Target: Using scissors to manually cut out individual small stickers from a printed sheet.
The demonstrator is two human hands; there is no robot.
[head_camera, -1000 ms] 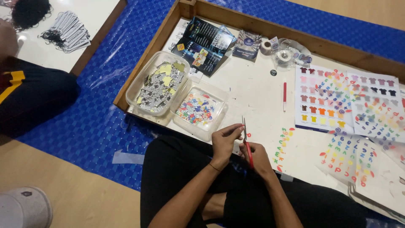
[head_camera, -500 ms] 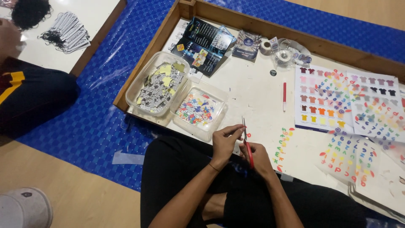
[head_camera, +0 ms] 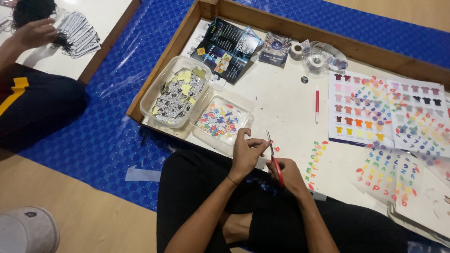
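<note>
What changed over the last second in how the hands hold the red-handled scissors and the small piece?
Nothing visibly changed. The right hand grips the red-handled scissors, blades pointing up; the left hand pinches something small beside the blades. The two clear plastic trays and coloured sticker sheets lie where they were.

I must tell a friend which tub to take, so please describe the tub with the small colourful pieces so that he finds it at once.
Start at the wooden tray on the blue mat. Two clear plastic tubs sit side by side at its near left corner. Take the square tub just above the left hand: its pieces are multicoloured, while the neighbouring tub holds black-and-white and yellow paper bits.
</note>
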